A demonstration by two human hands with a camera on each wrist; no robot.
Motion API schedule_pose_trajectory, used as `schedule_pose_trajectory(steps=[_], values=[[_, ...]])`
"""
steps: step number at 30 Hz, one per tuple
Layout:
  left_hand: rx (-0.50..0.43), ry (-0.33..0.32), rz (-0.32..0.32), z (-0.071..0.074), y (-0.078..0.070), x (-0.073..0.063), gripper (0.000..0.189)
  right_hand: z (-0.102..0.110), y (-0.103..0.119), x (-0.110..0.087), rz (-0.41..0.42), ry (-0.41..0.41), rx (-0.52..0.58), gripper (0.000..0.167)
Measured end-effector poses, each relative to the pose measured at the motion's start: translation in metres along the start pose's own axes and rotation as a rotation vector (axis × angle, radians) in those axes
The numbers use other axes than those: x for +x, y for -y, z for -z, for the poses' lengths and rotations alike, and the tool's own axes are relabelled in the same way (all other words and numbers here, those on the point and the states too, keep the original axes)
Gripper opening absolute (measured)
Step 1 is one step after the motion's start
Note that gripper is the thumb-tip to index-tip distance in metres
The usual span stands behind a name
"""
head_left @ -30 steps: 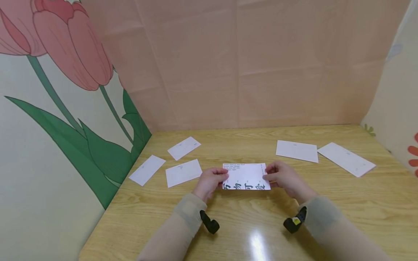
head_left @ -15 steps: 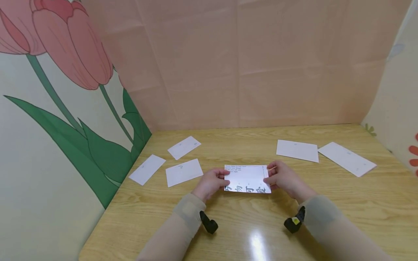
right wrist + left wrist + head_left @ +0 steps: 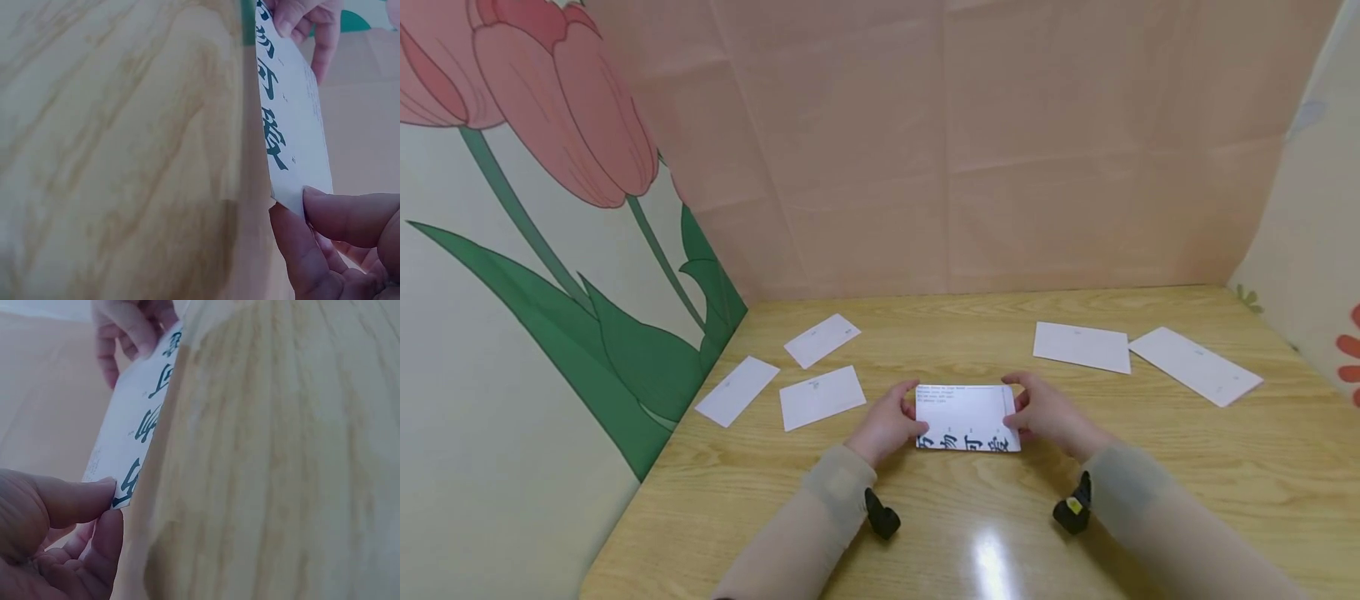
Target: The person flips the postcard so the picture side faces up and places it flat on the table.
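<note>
One card (image 3: 964, 417) | print (image 3: 973, 442): …物可爱 | pinched: left hand (image 3: 886, 425), right hand (image 3: 1052, 417)

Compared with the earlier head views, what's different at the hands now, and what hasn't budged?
The printed card has shifted slightly down the head view; whether nearer the person or lower, I can't tell. On the left hand and right hand, index finger and thumb have spread wider apart. Both hands still hold the card; the three left cards and two right cards stayed put.
</note>
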State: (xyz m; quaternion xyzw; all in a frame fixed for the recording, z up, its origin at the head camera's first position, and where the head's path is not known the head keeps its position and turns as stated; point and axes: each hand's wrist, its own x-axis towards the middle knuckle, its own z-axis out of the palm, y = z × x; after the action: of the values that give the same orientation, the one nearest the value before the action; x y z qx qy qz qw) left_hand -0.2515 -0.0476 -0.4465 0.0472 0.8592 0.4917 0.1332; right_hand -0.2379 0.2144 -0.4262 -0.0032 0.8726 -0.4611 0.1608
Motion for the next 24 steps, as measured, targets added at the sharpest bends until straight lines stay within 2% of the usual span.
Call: schedule_pose_trajectory(steps=[6, 10, 15, 24], values=[[0.095, -0.021, -0.010, -0.004, 0.004, 0.004, 0.070, -0.005, -0.002, 0.003, 0.000, -0.017, -0.035, 0.063], [0.140, -0.025, -0.020, -0.005, 0.006, 0.009, 0.070, -0.005, -0.002, 0.008, 0.015, -0.037, -0.108, 0.060], [0.242, -0.033, -0.028, -0.005, 0.006, 0.014, 0.070, -0.006, -0.002, 0.014, 0.014, -0.052, -0.172, 0.057], [0.352, -0.034, -0.009, -0.004, 0.005, 0.013, 0.068, -0.007, -0.005, 0.020, 0.067, -0.057, -0.257, 0.053]])
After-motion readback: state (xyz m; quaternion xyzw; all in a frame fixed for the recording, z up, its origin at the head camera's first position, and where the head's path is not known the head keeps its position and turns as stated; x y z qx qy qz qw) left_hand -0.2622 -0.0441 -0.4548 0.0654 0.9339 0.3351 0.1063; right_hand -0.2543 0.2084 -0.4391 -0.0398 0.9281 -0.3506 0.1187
